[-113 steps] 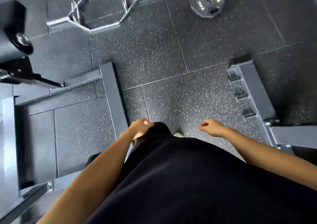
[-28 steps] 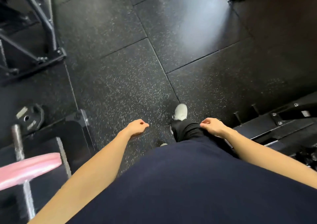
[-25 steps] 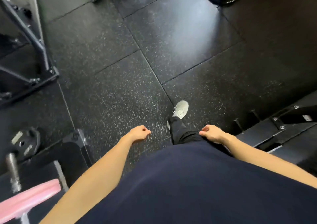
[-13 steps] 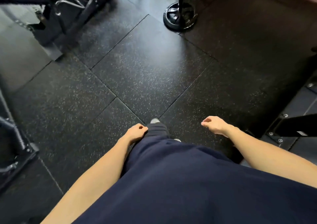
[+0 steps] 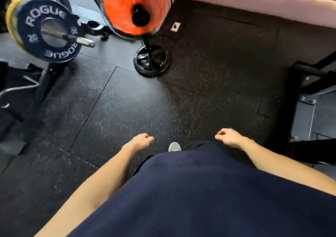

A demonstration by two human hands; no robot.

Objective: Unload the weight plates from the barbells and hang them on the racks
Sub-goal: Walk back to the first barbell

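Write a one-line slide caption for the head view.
Empty left hand and right hand hang loose facing a loaded barbell, blue Rogue plate outermost.

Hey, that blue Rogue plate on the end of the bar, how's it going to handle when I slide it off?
Probably heavy: the blue Rogue plate is marked 20 and looks thick. It likely stays rigid, and once clear of the bar sleeve its weight should drop suddenly into the grip, so both hands seem wise. Being round, it could roll if set on edge on the rubber floor.
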